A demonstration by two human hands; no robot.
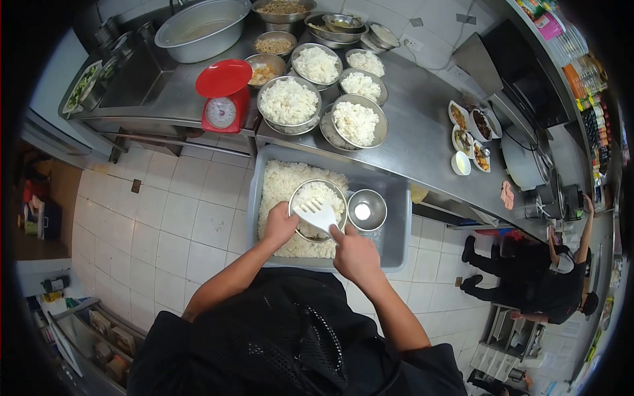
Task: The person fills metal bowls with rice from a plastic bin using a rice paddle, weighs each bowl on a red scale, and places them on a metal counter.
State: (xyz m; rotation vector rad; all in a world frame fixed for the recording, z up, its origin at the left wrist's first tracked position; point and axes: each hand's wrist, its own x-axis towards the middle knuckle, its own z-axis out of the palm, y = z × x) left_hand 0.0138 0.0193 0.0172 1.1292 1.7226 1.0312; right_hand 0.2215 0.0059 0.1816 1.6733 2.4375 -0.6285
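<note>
My left hand [281, 224] grips the left rim of a metal bowl [305, 233] filled with white rice. In my right hand [355, 254] is the handle of a white slotted rice paddle [318, 214], its blade resting over the rice in that bowl. Both are above a large grey tub [397, 218], whose left part holds a thick layer of cooked rice [274, 178]. An empty metal bowl [367, 210] sits in the tub to the right of the filled one.
Several rice-filled bowls [288, 102] crowd the steel counter [416, 125] beyond the tub. A red scale [223, 99] stands on their left, near a big metal basin [201, 30]. White dishes of food [462, 138] lie farther right. Another person [555, 284] works at the right.
</note>
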